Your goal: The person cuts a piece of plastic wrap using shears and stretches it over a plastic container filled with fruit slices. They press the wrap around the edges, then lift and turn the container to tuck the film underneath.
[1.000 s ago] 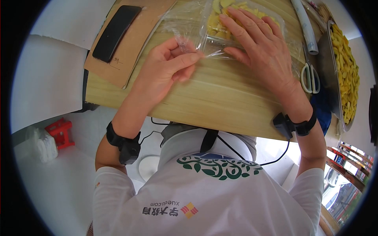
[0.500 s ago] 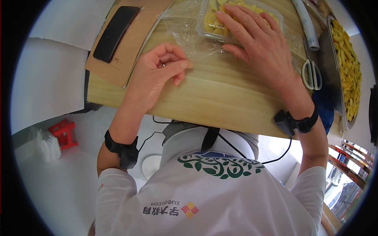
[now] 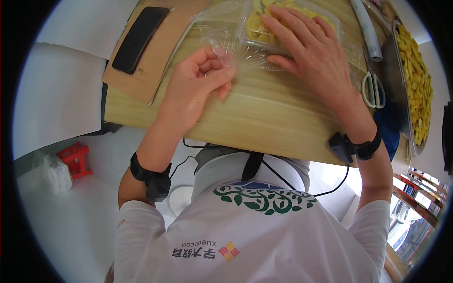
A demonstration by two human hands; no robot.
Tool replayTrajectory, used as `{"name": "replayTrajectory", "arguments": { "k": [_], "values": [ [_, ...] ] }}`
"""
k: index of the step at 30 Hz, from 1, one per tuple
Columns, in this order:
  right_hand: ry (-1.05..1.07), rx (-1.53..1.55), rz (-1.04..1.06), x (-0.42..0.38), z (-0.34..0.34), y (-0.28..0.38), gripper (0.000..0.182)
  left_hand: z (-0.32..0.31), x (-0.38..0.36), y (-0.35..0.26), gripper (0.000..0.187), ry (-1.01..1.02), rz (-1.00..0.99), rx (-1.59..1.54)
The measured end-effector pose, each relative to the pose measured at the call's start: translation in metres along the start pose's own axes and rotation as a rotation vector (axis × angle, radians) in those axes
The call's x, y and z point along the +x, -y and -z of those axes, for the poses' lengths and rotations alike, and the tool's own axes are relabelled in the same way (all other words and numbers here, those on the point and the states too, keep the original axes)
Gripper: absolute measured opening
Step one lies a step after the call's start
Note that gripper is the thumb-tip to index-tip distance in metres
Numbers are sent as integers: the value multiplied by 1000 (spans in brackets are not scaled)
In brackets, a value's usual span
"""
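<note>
A clear plastic tray [image 3: 258,41] filled with yellow slices [image 3: 257,26] sits at the top of the view, with clear cling film [image 3: 222,35] spread around and to the left of it. My right hand [image 3: 314,54] lies over the tray, fingers stretched flat across the slices and thumb near the front edge. Left of the tray, my left hand [image 3: 203,78] is closed, its thumb and forefinger pinching the film, which is drawn into creases toward the tray's near corner.
A black phone [image 3: 140,40] rests on brown cardboard [image 3: 127,87] at the left. Toward the right lie scissors [image 3: 373,89] with pale handles and a roll [image 3: 367,30]. A metal basin [image 3: 401,80] heaped with yellow slices stands at the far right. The table edge is close to my body.
My left hand has moved slightly right and up, and the film at its fingertips is now pulled into taut creases. My right hand has stayed on the tray.
</note>
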State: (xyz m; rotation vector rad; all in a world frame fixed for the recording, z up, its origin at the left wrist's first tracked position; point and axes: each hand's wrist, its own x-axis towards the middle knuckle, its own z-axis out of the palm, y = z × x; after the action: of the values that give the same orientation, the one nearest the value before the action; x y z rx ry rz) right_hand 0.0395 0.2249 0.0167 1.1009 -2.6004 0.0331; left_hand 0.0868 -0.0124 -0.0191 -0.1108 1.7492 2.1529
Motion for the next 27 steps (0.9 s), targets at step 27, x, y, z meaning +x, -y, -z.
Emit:
{"name": "replayTrajectory", "arguments": {
  "k": [27],
  "values": [
    [-108,-19,-4,-3,-22,-2,68,18,17,-2,9,45,103,-528]
  ]
}}
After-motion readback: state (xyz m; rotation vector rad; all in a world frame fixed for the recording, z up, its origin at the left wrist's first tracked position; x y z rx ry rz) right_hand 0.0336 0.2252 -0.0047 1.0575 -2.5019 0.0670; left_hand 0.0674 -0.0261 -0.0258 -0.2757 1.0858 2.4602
